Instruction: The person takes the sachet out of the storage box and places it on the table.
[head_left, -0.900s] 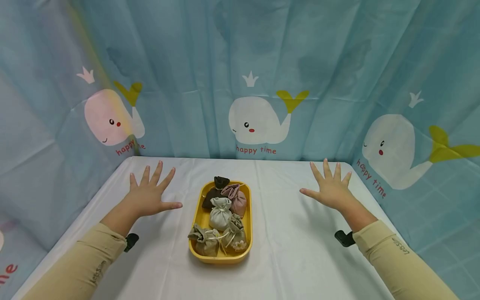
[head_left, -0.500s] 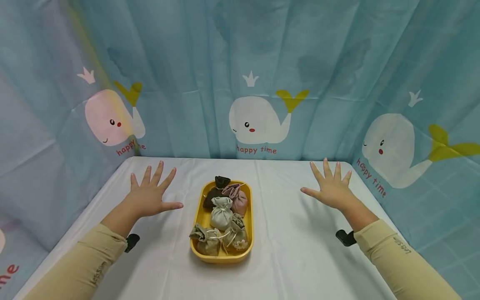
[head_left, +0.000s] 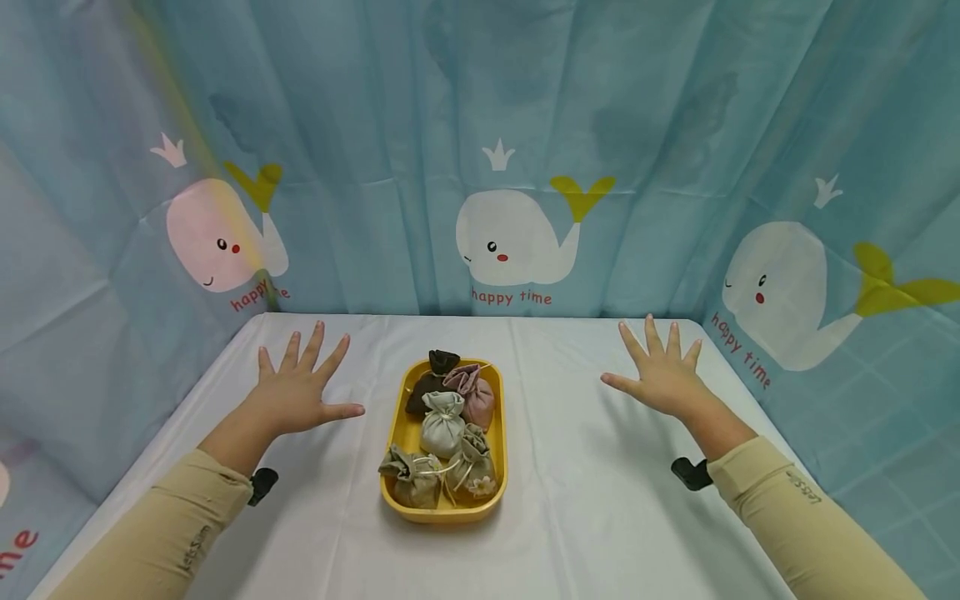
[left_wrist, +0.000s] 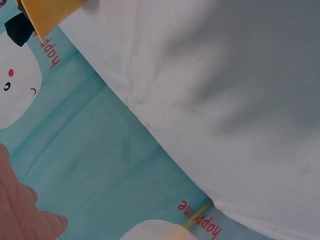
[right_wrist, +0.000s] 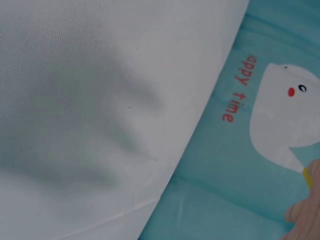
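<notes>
A yellow tray [head_left: 393, 492] stands near the middle of the white table, holding several small drawstring pouches. At its back are a black pouch [head_left: 426, 395] and a pink pouch [head_left: 478, 405]; a pale grey pouch [head_left: 441, 433] sits in the centre. Two olive-beige pouches fill the front, the left one [head_left: 417, 487] tipped outward over the rim, the right one [head_left: 472, 468] bearing a small flower. My left hand [head_left: 291, 400] hovers left of the tray with fingers spread. To the right, farther off, my right hand [head_left: 663, 382] is likewise spread and holds nothing.
A white cloth covers the table [head_left: 570, 467]. Blue curtains [head_left: 375, 250] printed with whales rise along the back and both sides. Each wrist carries a black strap-on device, the left one [head_left: 262, 485] and the right one [head_left: 690, 473]. Hand shadows fall on the cloth.
</notes>
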